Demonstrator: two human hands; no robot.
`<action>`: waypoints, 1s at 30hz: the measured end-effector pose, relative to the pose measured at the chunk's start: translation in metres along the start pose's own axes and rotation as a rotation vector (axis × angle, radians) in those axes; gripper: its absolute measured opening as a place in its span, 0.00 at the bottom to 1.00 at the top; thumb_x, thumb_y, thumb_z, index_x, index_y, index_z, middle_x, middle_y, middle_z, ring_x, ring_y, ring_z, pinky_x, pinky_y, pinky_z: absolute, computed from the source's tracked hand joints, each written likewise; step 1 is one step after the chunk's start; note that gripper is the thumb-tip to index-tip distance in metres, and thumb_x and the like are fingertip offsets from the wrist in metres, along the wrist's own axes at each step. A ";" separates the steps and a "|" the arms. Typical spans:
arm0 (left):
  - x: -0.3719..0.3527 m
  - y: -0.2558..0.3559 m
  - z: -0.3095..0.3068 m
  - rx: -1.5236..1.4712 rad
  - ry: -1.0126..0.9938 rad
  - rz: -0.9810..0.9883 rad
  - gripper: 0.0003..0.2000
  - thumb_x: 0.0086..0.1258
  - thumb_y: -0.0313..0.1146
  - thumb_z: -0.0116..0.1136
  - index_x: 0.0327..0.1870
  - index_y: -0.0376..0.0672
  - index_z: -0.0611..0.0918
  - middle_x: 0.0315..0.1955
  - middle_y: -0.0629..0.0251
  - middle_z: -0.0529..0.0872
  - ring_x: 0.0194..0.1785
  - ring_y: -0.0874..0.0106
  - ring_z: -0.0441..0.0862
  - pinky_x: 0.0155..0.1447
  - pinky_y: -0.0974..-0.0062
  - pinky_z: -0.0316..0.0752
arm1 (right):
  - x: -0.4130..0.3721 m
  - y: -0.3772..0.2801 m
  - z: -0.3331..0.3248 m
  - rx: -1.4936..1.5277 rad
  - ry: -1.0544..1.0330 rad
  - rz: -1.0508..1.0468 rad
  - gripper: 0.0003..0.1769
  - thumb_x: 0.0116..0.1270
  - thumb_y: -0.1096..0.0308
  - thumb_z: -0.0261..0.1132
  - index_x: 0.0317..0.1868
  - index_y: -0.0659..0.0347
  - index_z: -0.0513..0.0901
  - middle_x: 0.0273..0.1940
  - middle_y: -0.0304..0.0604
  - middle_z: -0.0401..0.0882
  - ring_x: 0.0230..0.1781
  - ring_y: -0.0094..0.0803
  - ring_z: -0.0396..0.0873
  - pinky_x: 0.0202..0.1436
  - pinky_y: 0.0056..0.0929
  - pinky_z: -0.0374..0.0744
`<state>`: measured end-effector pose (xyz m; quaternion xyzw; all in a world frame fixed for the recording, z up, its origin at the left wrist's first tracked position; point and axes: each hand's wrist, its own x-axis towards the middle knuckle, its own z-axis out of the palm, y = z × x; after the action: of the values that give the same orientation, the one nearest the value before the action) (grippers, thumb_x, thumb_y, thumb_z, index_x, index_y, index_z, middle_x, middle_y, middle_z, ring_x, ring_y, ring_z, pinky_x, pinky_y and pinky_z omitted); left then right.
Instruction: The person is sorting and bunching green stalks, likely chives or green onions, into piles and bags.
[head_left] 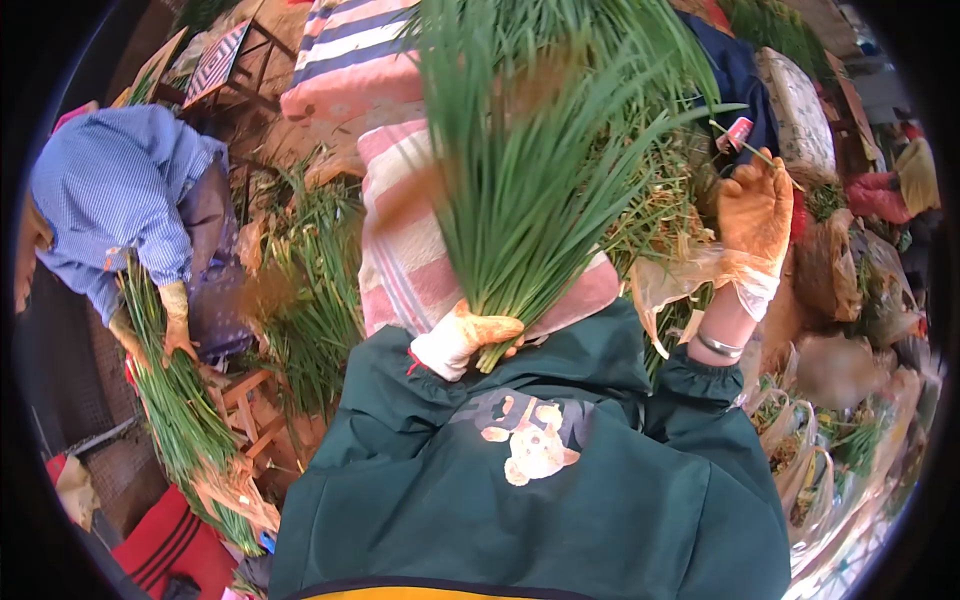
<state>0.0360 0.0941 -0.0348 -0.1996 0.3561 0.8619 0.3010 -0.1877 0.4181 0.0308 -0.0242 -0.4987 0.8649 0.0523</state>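
My left hand (468, 334), in a pale work glove with an orange palm, is closed around the base of a large bunch of garlic chives (540, 220). The long green leaves fan out upward and away from me, over a pink and white striped towel (395, 220). Off to the right, my right hand (753, 215) is raised in an orange glove, apart from the bunch, with its fingers curled. A single thin chive leaf (780, 168) shows at its fingertips. Clear plastic (755, 285) is wrapped about that wrist.
At the left, a person in a blue checked top (120, 190) bends over more chives (185, 410). Loose chives (310, 290) lie between us. Plant scraps (660, 215) are heaped beyond the towel. Plastic bags (810, 460) stand at the right. A striped cloth (350, 60) is farther back.
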 end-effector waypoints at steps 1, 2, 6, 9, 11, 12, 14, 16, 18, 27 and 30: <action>0.001 -0.002 -0.006 -0.020 0.015 -0.065 0.13 0.61 0.30 0.64 0.44 0.33 0.79 0.31 0.58 0.83 0.32 0.71 0.81 0.37 0.77 0.76 | -0.025 -0.012 0.027 -0.535 0.144 -0.151 0.16 0.62 0.72 0.64 0.51 0.62 0.80 0.42 0.36 0.81 0.40 0.22 0.76 0.46 0.22 0.74; 0.003 -0.004 -0.011 -0.031 0.009 -0.095 0.14 0.61 0.29 0.62 0.46 0.33 0.78 0.33 0.58 0.83 0.32 0.71 0.81 0.37 0.77 0.76 | -0.017 0.002 -0.007 -0.696 0.131 -0.243 0.21 0.60 0.78 0.63 0.55 0.61 0.78 0.44 0.37 0.81 0.45 0.25 0.77 0.54 0.27 0.73; 0.003 -0.001 -0.013 -0.071 -0.035 -0.136 0.16 0.60 0.30 0.63 0.48 0.34 0.77 0.34 0.58 0.82 0.34 0.70 0.80 0.38 0.77 0.76 | -0.079 0.016 0.070 -1.202 -0.141 -0.667 0.24 0.54 0.84 0.62 0.53 0.60 0.77 0.46 0.42 0.81 0.49 0.37 0.78 0.55 0.33 0.75; -0.004 -0.001 -0.011 -0.069 -0.036 -0.127 0.18 0.59 0.33 0.63 0.48 0.34 0.77 0.33 0.59 0.80 0.35 0.70 0.78 0.38 0.76 0.75 | -0.108 0.037 0.131 -1.252 -0.933 -0.552 0.27 0.49 0.67 0.70 0.52 0.56 0.77 0.51 0.45 0.78 0.53 0.39 0.76 0.56 0.39 0.75; -0.001 -0.001 -0.013 -0.103 -0.132 -0.050 0.21 0.58 0.37 0.64 0.48 0.34 0.76 0.32 0.60 0.78 0.33 0.71 0.75 0.37 0.76 0.72 | -0.137 0.084 0.132 -1.264 -0.995 -0.608 0.30 0.54 0.54 0.66 0.58 0.52 0.73 0.58 0.41 0.72 0.62 0.37 0.68 0.68 0.45 0.60; -0.002 0.000 -0.014 -0.094 -0.126 -0.053 0.21 0.58 0.37 0.64 0.48 0.34 0.76 0.32 0.60 0.78 0.33 0.71 0.75 0.37 0.76 0.72 | -0.139 0.090 0.135 -1.298 -0.943 -0.599 0.30 0.55 0.50 0.64 0.58 0.51 0.74 0.55 0.39 0.74 0.59 0.37 0.70 0.66 0.43 0.60; -0.006 0.002 -0.018 -0.170 -0.114 -0.166 0.22 0.57 0.36 0.64 0.51 0.35 0.75 0.32 0.61 0.78 0.31 0.72 0.74 0.35 0.78 0.70 | -0.135 0.080 0.131 -1.362 -0.914 -0.469 0.29 0.54 0.53 0.66 0.58 0.47 0.75 0.52 0.37 0.75 0.54 0.33 0.72 0.63 0.42 0.62; -0.007 0.002 -0.015 -0.214 -0.155 -0.169 0.23 0.56 0.35 0.64 0.52 0.35 0.73 0.33 0.61 0.78 0.29 0.74 0.73 0.35 0.79 0.70 | -0.134 0.079 0.122 -1.359 -0.908 -0.494 0.28 0.54 0.54 0.65 0.57 0.48 0.76 0.50 0.36 0.75 0.50 0.33 0.73 0.60 0.42 0.63; -0.009 0.002 -0.011 -0.227 -0.101 -0.134 0.24 0.55 0.34 0.64 0.52 0.35 0.74 0.32 0.62 0.78 0.27 0.75 0.72 0.33 0.79 0.69 | -0.136 0.078 0.116 -1.343 -0.895 -0.501 0.28 0.54 0.55 0.65 0.57 0.48 0.76 0.49 0.36 0.75 0.49 0.35 0.72 0.60 0.43 0.63; -0.008 -0.003 -0.021 -0.301 -0.250 -0.130 0.25 0.57 0.33 0.63 0.56 0.35 0.73 0.41 0.60 0.79 0.37 0.73 0.75 0.37 0.78 0.71 | -0.150 0.084 0.102 -1.306 -0.854 -0.517 0.31 0.52 0.57 0.65 0.59 0.48 0.75 0.51 0.38 0.74 0.52 0.35 0.71 0.60 0.44 0.64; -0.007 -0.004 -0.025 -0.241 -0.243 -0.167 0.26 0.57 0.33 0.64 0.56 0.35 0.73 0.42 0.60 0.79 0.38 0.73 0.75 0.37 0.78 0.72 | -0.150 0.079 0.097 -1.350 -0.867 -0.513 0.30 0.54 0.57 0.65 0.60 0.49 0.74 0.51 0.37 0.74 0.53 0.34 0.71 0.61 0.41 0.65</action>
<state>0.0473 0.0757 -0.0498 -0.1573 0.1934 0.8880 0.3863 -0.0532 0.2783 0.0093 0.3982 -0.8748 0.2750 0.0252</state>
